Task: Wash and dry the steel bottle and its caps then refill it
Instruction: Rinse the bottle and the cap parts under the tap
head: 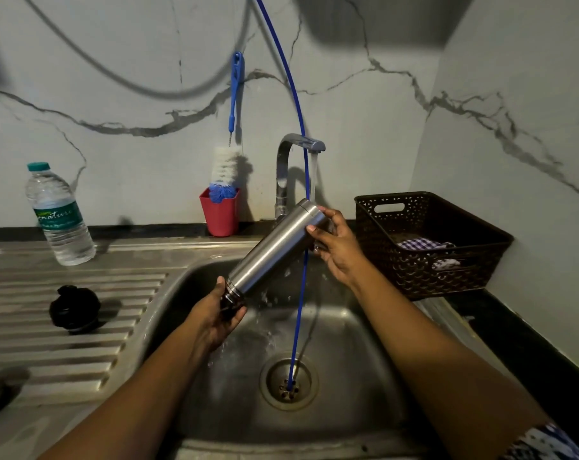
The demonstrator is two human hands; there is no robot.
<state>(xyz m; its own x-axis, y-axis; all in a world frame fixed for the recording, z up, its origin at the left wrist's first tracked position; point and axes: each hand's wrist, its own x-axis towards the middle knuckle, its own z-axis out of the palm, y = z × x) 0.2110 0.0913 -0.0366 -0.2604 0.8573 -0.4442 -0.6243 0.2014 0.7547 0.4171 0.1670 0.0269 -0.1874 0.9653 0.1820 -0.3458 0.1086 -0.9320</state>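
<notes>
Both my forearms are reaching over the sink's (364, 360) front rim. Left hand (220, 318) is gripping the steel bottle (274, 247) at its threaded neck, the low end. Right hand (336, 247) is curling round the base, the high end. Bottle is tilting over the basin, base sitting under the running tap (296, 144). 1 black cap (75, 308) is lying on the drainboard, left. Plastic water bottle (60, 217) is standing behind it. Basket (424, 260) is sitting right of the sink.

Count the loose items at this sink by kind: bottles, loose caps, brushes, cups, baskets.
Bottles: 2 (steel bottle, plastic water bottle)
Loose caps: 1 (black cap)
Brushes: 1 (bottle brush)
Cups: 1 (red cup)
Baskets: 1 (brown basket)
Total: 6
</notes>
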